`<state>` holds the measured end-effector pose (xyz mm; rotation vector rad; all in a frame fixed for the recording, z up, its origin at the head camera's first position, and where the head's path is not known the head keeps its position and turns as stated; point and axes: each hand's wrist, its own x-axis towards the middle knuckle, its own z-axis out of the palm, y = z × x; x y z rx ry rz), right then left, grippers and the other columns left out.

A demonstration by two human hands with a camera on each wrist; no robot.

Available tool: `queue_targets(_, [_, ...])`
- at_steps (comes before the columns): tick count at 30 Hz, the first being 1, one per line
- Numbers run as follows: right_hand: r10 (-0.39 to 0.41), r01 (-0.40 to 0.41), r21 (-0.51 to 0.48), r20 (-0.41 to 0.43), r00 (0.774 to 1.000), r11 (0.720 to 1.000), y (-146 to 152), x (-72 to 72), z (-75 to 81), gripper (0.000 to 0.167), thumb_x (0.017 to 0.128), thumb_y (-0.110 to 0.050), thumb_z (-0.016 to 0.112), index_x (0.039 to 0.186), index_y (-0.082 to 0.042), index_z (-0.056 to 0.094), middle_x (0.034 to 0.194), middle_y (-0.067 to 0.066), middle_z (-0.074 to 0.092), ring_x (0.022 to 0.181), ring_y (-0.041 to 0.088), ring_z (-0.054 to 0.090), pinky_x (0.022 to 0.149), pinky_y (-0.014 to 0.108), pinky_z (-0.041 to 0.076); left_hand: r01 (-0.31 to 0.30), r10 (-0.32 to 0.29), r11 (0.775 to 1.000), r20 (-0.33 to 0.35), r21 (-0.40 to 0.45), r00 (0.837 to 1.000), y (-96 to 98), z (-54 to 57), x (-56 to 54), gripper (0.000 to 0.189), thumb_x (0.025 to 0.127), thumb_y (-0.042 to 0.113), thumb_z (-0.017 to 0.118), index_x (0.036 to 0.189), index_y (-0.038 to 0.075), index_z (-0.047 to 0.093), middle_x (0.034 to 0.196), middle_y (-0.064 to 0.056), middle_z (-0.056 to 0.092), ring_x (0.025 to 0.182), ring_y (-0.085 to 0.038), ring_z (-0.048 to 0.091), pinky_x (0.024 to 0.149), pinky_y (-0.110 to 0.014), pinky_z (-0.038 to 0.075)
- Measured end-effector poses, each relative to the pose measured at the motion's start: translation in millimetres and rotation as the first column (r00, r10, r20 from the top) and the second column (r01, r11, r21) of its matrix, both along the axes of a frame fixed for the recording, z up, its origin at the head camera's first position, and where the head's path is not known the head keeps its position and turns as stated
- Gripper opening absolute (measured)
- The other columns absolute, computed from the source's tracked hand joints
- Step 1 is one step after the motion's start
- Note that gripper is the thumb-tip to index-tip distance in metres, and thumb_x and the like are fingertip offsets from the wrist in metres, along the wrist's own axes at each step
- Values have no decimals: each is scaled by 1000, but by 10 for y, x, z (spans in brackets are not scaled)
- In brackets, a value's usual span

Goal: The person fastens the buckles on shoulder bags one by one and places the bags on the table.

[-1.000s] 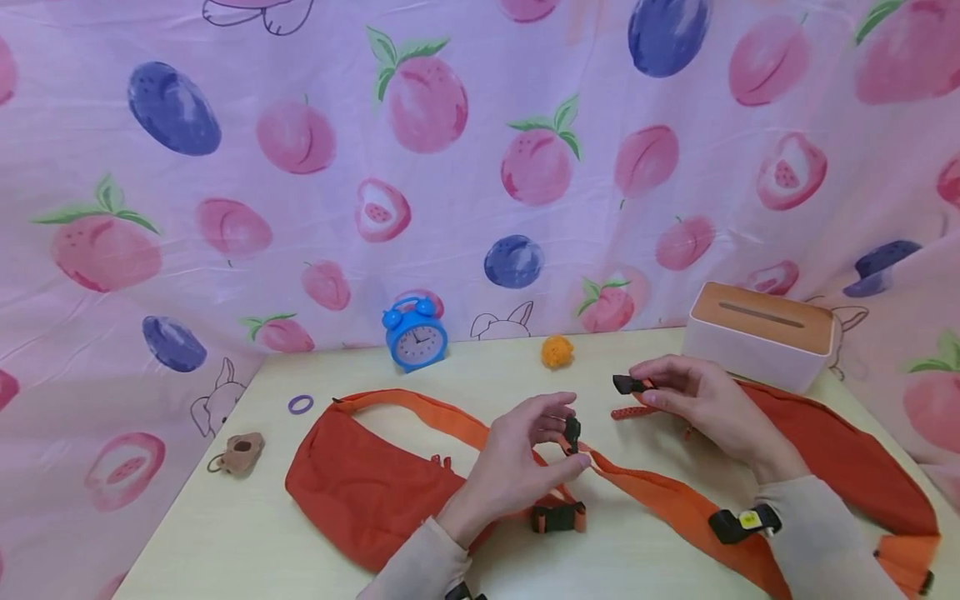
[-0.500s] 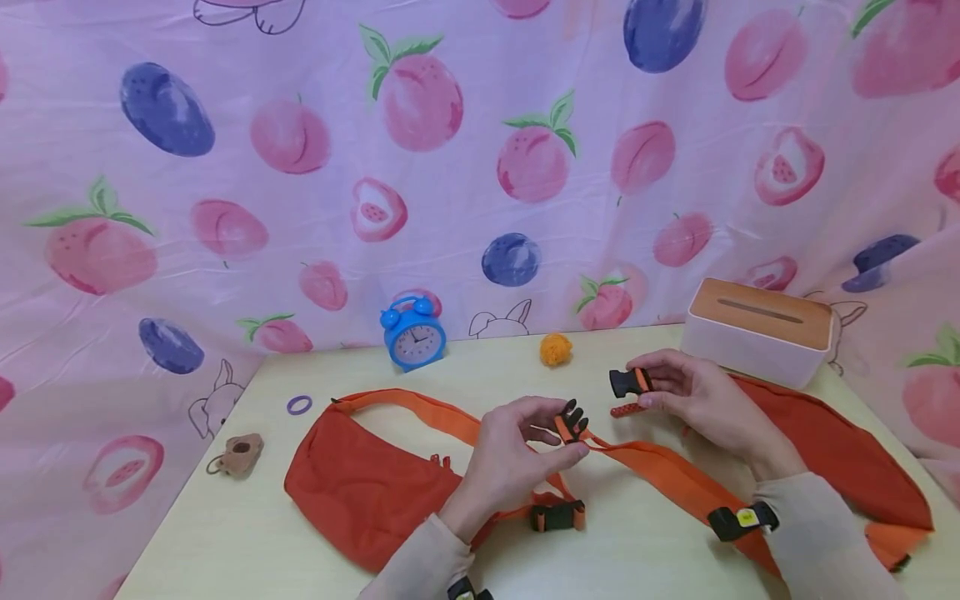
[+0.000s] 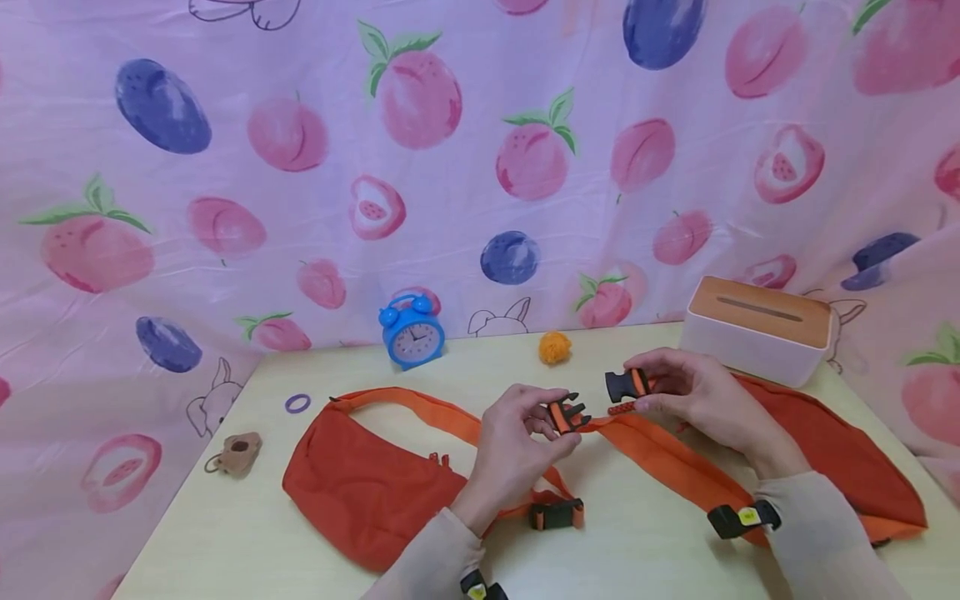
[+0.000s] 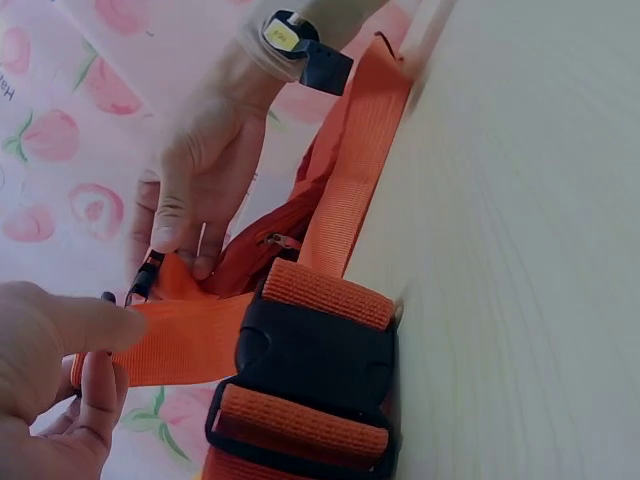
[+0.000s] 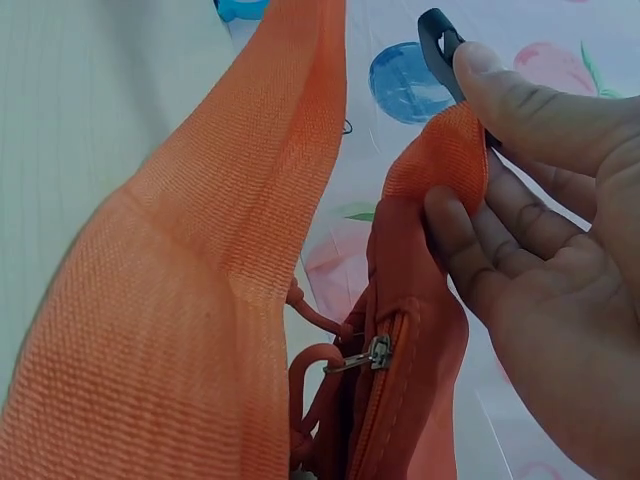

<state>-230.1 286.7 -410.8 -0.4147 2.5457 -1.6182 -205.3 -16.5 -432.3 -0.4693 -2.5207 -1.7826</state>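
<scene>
My left hand [image 3: 502,458] pinches the black pronged half of a side-release buckle [image 3: 576,417], its prongs pointing right. Facing it across a short gap is the socket half [image 3: 618,386], held between thumb and fingers of my right hand [image 3: 701,404]. An orange strap [image 3: 660,458] runs from the pronged half toward the right, below my right hand. The red waist bag [image 3: 832,450] belonging to these straps lies partly behind my right forearm; its zipper [image 5: 380,355] shows in the right wrist view. Thumb and socket half [image 5: 440,50] meet there too.
Another red bag [image 3: 360,483] lies left, its black buckle [image 3: 555,514] fastened below my left hand. Behind stand a blue alarm clock [image 3: 413,333], an orange ball [image 3: 554,347] and a tissue box [image 3: 757,333]. A purple ring [image 3: 297,403] and brown trinket [image 3: 238,455] lie left.
The pronged half has turned in my left hand, its prongs swinging from upward to rightward. The socket half has turned its broad side to view and shifted slightly left, narrowing the gap.
</scene>
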Motion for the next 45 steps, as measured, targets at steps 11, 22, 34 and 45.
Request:
queue_targets(11, [20,-19,18,-48,999,1000,-31,-11,18,51,95,-19,91,143,-23,74,128,12,70,114,37,67,89,35,62,-29,29,999,11,38,1000,12,-55,-57,50,86,10,98,131,20,80,110,2,73,83,-8,75,76,-24,64])
queue_targets(22, [81,-85,-38,-86,993,996,-111,-15,-32,49,93,-14,92,139,-20,76,126,12,71,106,39,70,89,35,62,-27,27,1000,-29,8,999,43,-66,-79,51,87,9,98,134,20,81,112,4,68,86,-8,72,79,-22,64])
queue_targets(34, [86,-94,-69,-118,989,993,-159,-12,-57,46,94,-10,91,137,-16,76,126,10,71,104,39,70,89,34,62,-8,9,1000,-91,5,996,88,-29,-142,53,85,6,98,135,15,80,110,4,71,84,-5,72,88,-41,68])
queue_targets(45, [69,-76,-73,-93,993,994,-181,-9,-56,56,92,-13,93,144,-21,73,128,11,73,113,35,70,95,33,63,21,-24,999,-116,-25,993,121,14,-158,52,86,9,98,135,17,82,109,3,70,82,-3,72,93,-43,67])
